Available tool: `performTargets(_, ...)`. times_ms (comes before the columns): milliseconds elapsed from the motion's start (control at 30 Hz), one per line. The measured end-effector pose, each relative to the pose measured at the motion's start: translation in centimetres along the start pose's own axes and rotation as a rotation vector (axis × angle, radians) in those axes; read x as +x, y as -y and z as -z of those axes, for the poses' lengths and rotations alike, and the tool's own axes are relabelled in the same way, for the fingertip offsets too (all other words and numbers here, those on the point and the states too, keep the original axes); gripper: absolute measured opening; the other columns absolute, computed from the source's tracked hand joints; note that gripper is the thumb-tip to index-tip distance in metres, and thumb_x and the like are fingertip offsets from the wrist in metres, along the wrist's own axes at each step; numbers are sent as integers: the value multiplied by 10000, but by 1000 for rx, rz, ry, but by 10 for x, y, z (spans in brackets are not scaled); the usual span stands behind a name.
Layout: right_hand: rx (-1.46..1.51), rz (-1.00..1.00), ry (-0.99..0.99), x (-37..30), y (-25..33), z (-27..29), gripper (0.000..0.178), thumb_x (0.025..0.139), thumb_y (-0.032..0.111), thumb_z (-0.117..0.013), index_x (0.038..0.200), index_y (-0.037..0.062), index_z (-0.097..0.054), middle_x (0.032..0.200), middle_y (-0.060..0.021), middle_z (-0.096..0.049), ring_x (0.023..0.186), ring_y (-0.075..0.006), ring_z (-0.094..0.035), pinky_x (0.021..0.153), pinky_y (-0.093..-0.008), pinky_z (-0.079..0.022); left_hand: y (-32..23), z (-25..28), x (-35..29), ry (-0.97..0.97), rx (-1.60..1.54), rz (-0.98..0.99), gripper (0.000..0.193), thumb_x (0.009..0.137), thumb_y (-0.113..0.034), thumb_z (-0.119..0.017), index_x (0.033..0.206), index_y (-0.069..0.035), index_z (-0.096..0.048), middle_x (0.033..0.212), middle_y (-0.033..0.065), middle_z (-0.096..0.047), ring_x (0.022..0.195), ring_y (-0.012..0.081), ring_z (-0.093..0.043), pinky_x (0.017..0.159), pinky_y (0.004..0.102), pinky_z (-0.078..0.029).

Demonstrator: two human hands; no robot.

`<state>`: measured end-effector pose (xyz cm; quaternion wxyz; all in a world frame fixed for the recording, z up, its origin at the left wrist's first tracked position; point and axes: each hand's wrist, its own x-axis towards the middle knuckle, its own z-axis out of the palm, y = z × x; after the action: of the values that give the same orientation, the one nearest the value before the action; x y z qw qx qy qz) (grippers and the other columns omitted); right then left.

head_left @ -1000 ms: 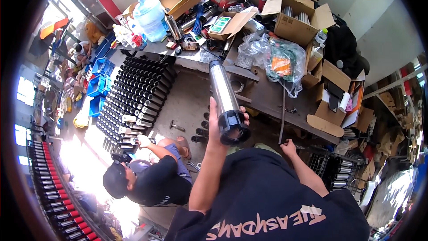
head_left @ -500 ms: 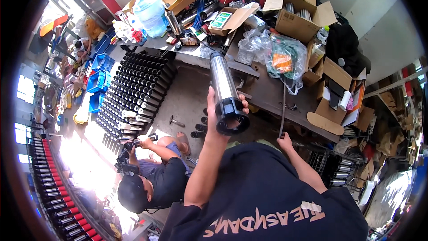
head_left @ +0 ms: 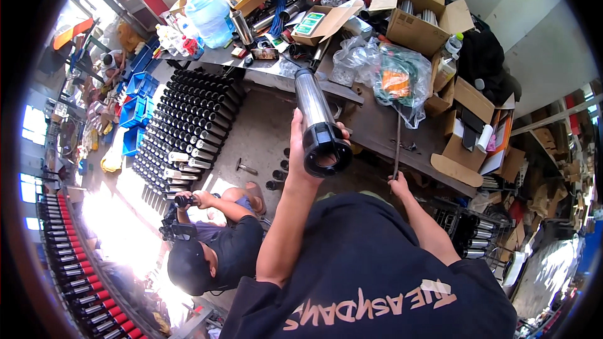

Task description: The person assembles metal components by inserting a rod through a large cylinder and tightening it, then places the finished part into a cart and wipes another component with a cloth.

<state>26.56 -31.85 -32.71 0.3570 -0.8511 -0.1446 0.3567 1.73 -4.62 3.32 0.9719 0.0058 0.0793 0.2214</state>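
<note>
My left hand (head_left: 300, 154) is raised and grips a long polished steel cylinder (head_left: 313, 102) just above its black open-ended collar (head_left: 326, 152). The tube slants up and away towards the workbench. My right hand (head_left: 399, 184) is closed around the lower end of a thin dark metal rod (head_left: 397, 141) that stands upright against the front edge of the bench (head_left: 377, 127). My black shirt fills the lower middle of the view.
A co-worker (head_left: 217, 254) crouches on the floor at lower left with a black tool (head_left: 174, 215). Rows of black-capped cylinders (head_left: 188, 119) lie on the floor, with a hammer (head_left: 246, 167) nearby. Cardboard boxes (head_left: 419, 22), a water jug (head_left: 210, 6) and blue bins (head_left: 135, 103) crowd the bench area.
The cylinder stays raised in my left hand with little shift. The crouching co-worker has moved a bit to the right, closer to me, arms still on the tool.
</note>
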Motion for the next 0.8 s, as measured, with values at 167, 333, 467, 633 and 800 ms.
performTargets(167,224,-102,40,5,30,-4,367,872,211,-689,1157,28,-550,770,-66,-598,687,-191,-592,633,-350,-499,3,7,-2,5,-85,-5,776,971,-650,-474,1201,91,-457,1028,185,-564,894,292,-595,782,402,-560)
performTargets(333,506,-408,101,0,16,9,359,985,430,-603,822,119,-530,622,5,-465,510,-138,-459,453,-343,-393,22,45,-7,121,154,-22,774,965,-706,-413,1315,-19,-479,999,182,-584,827,325,-641,703,442,-551)
performTargets(467,501,-533,139,-37,-4,9,354,990,418,-592,800,125,-535,619,21,-454,496,-121,-415,454,-310,-346,31,49,-23,163,215,-5,756,960,-709,-424,1398,-94,-457,996,183,-577,821,336,-644,686,452,-543)
performTargets(633,472,-479,102,-83,-41,9,349,991,405,-591,776,134,-544,569,39,-417,469,-104,-359,450,-292,-294,33,41,-25,121,266,-12,753,957,-701,-445,1401,-94,-437,988,179,-579,808,331,-651,676,443,-547)
performTargets(800,344,-453,-17,-120,-53,11,392,922,442,-696,744,103,-611,582,34,-482,524,-104,-441,497,-288,-331,30,53,-19,138,227,-8,756,959,-700,-442,1392,-81,-440,979,181,-584,802,332,-658,665,443,-550)
